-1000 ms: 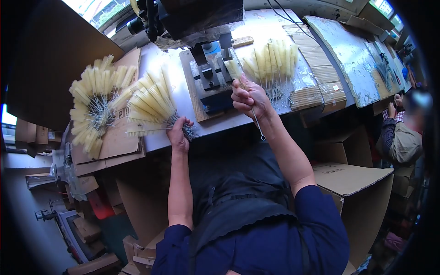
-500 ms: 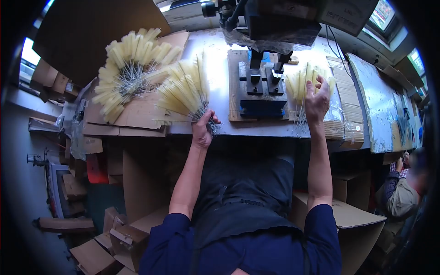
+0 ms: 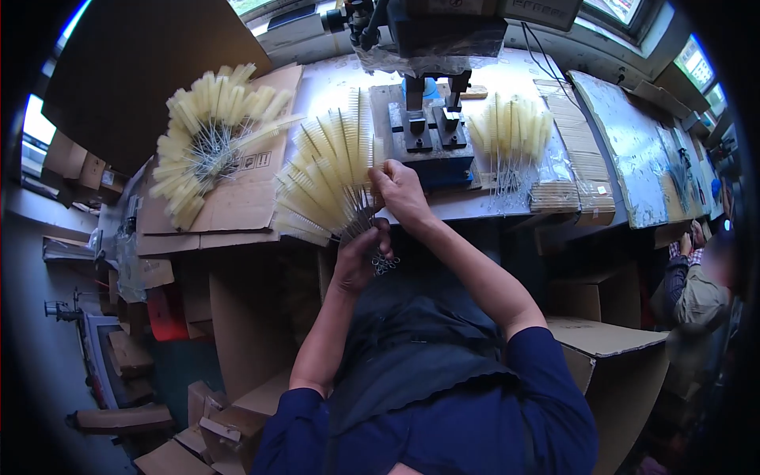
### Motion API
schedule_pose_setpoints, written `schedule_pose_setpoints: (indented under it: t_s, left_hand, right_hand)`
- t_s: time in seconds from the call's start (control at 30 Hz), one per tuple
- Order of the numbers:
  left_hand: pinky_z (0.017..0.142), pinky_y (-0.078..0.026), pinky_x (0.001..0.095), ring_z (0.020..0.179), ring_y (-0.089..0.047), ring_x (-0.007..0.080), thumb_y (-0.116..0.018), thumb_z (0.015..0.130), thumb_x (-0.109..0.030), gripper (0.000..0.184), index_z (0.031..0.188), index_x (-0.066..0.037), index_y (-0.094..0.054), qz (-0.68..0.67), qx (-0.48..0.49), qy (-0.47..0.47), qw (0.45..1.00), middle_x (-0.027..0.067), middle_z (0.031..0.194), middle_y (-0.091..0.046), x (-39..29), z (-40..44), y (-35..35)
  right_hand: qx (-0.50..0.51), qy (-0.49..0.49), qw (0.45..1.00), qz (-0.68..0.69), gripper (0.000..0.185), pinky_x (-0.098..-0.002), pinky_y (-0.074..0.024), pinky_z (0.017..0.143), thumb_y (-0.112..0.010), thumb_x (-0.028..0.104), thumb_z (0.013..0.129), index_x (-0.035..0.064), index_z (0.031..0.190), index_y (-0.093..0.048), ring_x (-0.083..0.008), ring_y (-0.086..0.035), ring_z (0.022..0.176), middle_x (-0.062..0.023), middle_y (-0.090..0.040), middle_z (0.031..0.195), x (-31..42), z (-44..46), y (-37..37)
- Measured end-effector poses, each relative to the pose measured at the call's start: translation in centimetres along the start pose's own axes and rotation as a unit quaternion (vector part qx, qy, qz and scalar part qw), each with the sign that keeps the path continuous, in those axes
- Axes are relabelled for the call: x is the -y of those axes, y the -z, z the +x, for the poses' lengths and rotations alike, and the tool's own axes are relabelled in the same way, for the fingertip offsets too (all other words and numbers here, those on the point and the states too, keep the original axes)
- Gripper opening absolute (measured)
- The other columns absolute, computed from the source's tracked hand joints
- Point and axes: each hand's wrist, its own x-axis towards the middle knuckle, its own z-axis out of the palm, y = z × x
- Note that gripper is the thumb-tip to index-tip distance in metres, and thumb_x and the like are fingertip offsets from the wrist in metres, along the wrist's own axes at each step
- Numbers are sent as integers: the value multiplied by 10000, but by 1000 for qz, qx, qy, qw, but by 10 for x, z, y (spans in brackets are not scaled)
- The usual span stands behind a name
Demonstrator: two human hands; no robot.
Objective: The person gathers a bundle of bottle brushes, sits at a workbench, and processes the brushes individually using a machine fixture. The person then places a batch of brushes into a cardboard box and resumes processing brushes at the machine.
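A fan of pale-yellow bristle brushes on twisted silver wire stems (image 3: pixel 324 170) spreads over the front edge of a white worktable (image 3: pixel 326 89), bristled ends pointing up and leftward. The person's left hand (image 3: pixel 359 257) is closed around the gathered stems, and a cluster of small silver wire loops (image 3: pixel 385 263) sticks out below the fist. The right hand (image 3: pixel 402 194) is at the fan's right edge, fingers curled and touching the bristles; whether they grip a single brush cannot be told, since the fingertips are partly hidden.

Just to the right of the fan sits a black-and-blue metal fixture (image 3: pixel 439 166), below the dark body of a machine (image 3: pixel 447 36) partly wrapped in clear plastic. Left of the fan, a round heap of similar yellow brushes (image 3: pixel 178 123) lies on a flat brown cardboard sheet (image 3: pixel 237 190). Beyond the fixture, a smaller row of yellow brushes (image 3: pixel 511 127) lies beside stacked brown cardboard strips (image 3: pixel 582 150). At the far right is a co-worker in a beige garment with dark sleeves (image 3: pixel 697 293).
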Motion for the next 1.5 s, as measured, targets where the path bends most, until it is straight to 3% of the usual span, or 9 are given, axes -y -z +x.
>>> schedule_pose_setpoints:
  t_s: [0.2, 0.23, 0.4, 0.5, 0.77, 0.87, 1.17, 1.3, 1.5]
  left_hand:
    - [818, -606, 374, 1003, -686, 225, -620, 959, -112, 341, 1282, -42, -537, -82, -55, -9, 995, 134, 1193, -640, 10, -10, -18]
    - [942, -576, 410, 1117, -671, 290, -634, 944, -79, 230, 1172, -63, -604, -91, -64, -16, 994, 136, 1164, -670, 8, -9, -19]
    - [1076, -487, 476, 1188, -638, 300, -645, 957, -94, 169, 1121, -88, -606, -125, -81, -82, 985, 105, 1123, -681, 13, -5, -22]
    - [1097, -464, 473, 1162, -642, 283, -648, 977, -121, 145, 1113, -75, -622, -157, -41, -108, 981, 98, 1096, -683, 5, -1, -27]
    - [1031, -504, 437, 1089, -650, 263, -651, 1006, -193, 157, 1101, -67, -653, -199, -34, -95, 975, 112, 1136, -661, 4, 22, -35]
    - [1009, -506, 403, 1086, -646, 245, -659, 1006, -219, 177, 1106, -73, -655, -193, -32, -86, 977, 109, 1129, -658, 3, 24, -48]
    - [864, -547, 338, 921, -641, 187, -686, 988, -199, 153, 1069, -74, -655, -241, -8, -39, 970, 79, 1036, -669, 1, 49, -21]
    - [782, -564, 325, 840, -659, 175, -667, 982, -117, 78, 1011, -59, -625, -110, -80, -58, 989, 64, 918, -673, -6, 45, -14]
    - [713, -593, 348, 789, -689, 195, -642, 977, -59, 138, 1064, -73, -536, 11, -122, -119, 985, 80, 867, -673, -9, 50, -2]
  right_hand:
    - [-125, -43, 956, 262, 236, -280, -489, 492, -523, 211, 1060, -21, 1031, -551, -130, -583, 560, -65, -600, 745, 18, -16, 5]
    - [-139, -28, 950, 277, 230, -278, -476, 472, -517, 212, 1063, -14, 1027, -543, -123, -565, 539, -58, -586, 737, 14, -17, 7]
    - [-226, -6, 905, 360, 199, -270, -407, 414, -487, 211, 1085, 22, 1055, -541, -102, -477, 483, -32, -527, 793, 17, -14, 17]
    - [-243, -3, 885, 397, 237, -276, -379, 415, -485, 236, 1089, 11, 1081, -560, -106, -441, 446, -31, -513, 685, 26, -10, 21]
    - [-310, 32, 840, 444, 237, -288, -413, 462, -460, 242, 1102, 29, 1157, -550, -112, -449, 501, -26, -460, 678, 28, -13, 40]
    - [-351, 83, 842, 402, 237, -279, -414, 472, -443, 233, 1105, 20, 1164, -529, -116, -455, 544, -32, -477, 785, 34, -15, 51]
    - [-272, 115, 861, 413, 271, -248, -349, 436, -448, 251, 1098, 4, 1077, -557, -100, -429, 534, -45, -531, 813, 30, -9, 95]
    - [-161, -42, 914, 370, 268, -250, -327, 415, -468, 229, 1073, -23, 1089, -559, -92, -413, 528, -41, -506, 782, 16, -18, 90]
    - [-65, -143, 904, 397, 261, -238, -324, 415, -524, 242, 1063, -5, 1029, -601, -86, -423, 513, -26, -520, 767, 19, -1, 58]
